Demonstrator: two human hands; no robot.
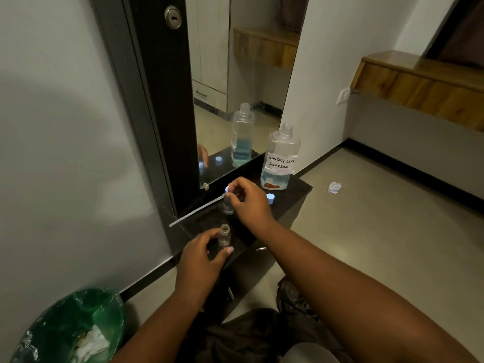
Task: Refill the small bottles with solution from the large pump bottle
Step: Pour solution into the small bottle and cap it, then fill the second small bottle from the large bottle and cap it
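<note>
The right hand (248, 199) pinches the blue cap (226, 189) on a small bottle (228, 204). The left hand (203, 254) grips an open small bottle (224, 237) on the bench (293, 203). The big bottle (280, 159) stands at 1 o'clock, uncapped.

On the dark shelf (293, 203), 2 small bottles (224, 238) stand before the large bottle (281, 158) (mirror (235, 74) behind).

Your left hand (201, 254) and right hand (250, 201) are both bare: no gloves, rings, watch or bracelet show. Your forearms are uncovered along their whole visible length, with no sleeve edge in sight. The one nail that shows clearly, on your left thumb, is short, pale and glossy. At the bottom of the view, dark, creased cloth (251, 336) covers your lap, with a lighter grey patch (311, 353) beside it at the lower edge.
</note>
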